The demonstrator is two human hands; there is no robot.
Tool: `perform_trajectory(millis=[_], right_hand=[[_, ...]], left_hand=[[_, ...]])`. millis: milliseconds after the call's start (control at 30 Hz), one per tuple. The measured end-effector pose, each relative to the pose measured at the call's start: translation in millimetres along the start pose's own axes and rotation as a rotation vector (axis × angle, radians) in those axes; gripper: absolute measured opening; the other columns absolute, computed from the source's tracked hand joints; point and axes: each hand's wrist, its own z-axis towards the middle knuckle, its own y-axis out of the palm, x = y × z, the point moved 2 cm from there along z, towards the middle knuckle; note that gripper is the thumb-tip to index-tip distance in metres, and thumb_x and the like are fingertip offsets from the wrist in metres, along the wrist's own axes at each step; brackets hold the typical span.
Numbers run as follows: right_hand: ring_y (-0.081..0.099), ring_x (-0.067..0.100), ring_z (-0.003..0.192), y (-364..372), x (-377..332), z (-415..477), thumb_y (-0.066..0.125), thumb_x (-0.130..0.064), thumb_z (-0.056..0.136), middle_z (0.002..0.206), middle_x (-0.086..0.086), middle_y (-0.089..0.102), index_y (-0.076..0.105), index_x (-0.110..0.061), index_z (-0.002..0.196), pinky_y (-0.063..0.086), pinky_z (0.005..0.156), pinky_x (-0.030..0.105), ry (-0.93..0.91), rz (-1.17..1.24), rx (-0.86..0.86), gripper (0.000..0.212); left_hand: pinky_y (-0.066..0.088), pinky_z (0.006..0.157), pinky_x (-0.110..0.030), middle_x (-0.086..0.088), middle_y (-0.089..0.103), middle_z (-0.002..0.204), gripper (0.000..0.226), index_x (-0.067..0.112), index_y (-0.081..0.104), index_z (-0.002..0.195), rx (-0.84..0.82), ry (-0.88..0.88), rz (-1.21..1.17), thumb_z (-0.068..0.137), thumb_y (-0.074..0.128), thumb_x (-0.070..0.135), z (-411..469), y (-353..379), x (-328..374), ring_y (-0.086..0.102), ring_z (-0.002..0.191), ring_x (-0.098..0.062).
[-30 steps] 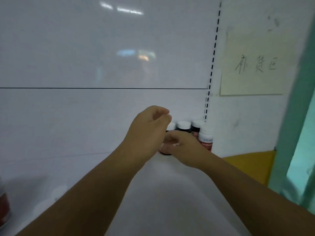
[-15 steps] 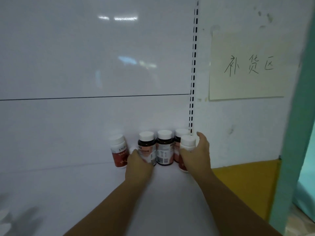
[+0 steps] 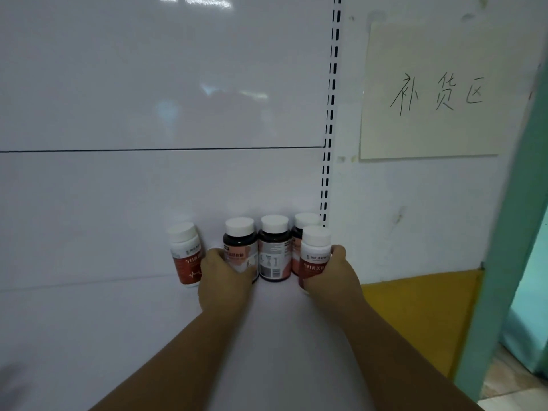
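Note:
Several white-capped pill bottles stand at the back of a white shelf (image 3: 118, 336). My left hand (image 3: 224, 280) grips a dark brown bottle (image 3: 240, 244) from the front. My right hand (image 3: 332, 277) holds a white bottle with a red label (image 3: 315, 252), which stands in front of another dark bottle (image 3: 299, 226). Between my hands stands a dark bottle (image 3: 274, 247) with its barcode side facing me. A white and red bottle (image 3: 185, 253) stands apart, to the left of my left hand.
A white back panel (image 3: 148, 99) rises behind the bottles, and a slotted upright (image 3: 330, 114) runs down its right edge. On the wall to the right hangs a paper sign with handwriting (image 3: 436, 90). Lower right are a yellow surface (image 3: 415, 315) and a teal frame (image 3: 510, 247).
A second ago my hands were together in front of the bottles. They have since spread apart, each closing on a bottle, and the view has moved nearer to the shelf.

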Motion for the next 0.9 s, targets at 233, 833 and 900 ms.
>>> perform_trajectory(millis=[233, 833, 900], right_hand=[[0.056, 0.013, 0.086, -1, -9, -5, 0.078, -0.020, 0.070, 0.092, -0.009, 0.054, 0.042, -0.019, 0.115, 0.041, 0.074, 0.026, -0.101, 0.031, -0.023, 0.058], [0.061, 0.003, 0.099, 15, -63, -52, 0.070, -0.012, 0.078, 0.111, -0.014, 0.059, 0.008, -0.047, 0.141, 0.056, 0.067, 0.022, -0.299, 0.543, -0.494, 0.095], [0.064, 0.008, 0.098, 11, -89, -72, 0.071, -0.019, 0.073, 0.110, -0.013, 0.060, 0.004, -0.051, 0.141, 0.058, 0.065, 0.026, -0.342, 0.531, -0.554, 0.101]], left_hand=[[0.056, 0.080, -0.042, -0.003, 0.063, 0.104, 0.060, 0.018, 0.059, 0.104, -0.012, 0.022, -0.040, 0.051, 0.077, 0.041, 6, 3, -8, 0.064, 0.087, -0.019], [0.057, 0.069, -0.025, -0.004, 0.068, 0.104, 0.042, 0.017, 0.057, 0.116, -0.291, 0.017, -0.510, 0.077, 0.074, 0.023, -37, -105, 39, 0.068, 0.090, -0.017], [0.056, 0.068, -0.024, 0.002, 0.066, 0.102, 0.043, 0.022, 0.053, 0.115, -0.249, 0.097, -0.462, 0.078, 0.073, 0.024, -48, -137, 42, 0.066, 0.089, -0.012]])
